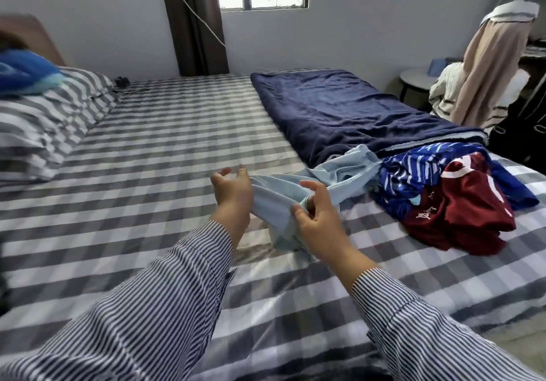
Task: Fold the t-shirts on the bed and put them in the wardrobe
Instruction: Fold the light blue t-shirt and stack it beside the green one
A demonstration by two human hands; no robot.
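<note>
A light blue t-shirt (334,171) stretches from the clothes pile toward me over the checked bed (165,144). My right hand (317,218) pinches its near bunched end between thumb and fingers, lifting it a little off the sheet. My left hand (233,191) hovers just left of the cloth with fingers spread and relaxed, its side close to or touching the fabric. A crumpled blue striped t-shirt (413,168) and a dark red t-shirt (466,209) lie heaped at the right of the bed.
A folded navy blanket (339,109) lies on the bed's far right half. Striped pillows (44,121) and a blue cloth (23,70) sit at the left. Hanging garments (487,64), a small round table (413,81) and a dark bag stand right of the bed.
</note>
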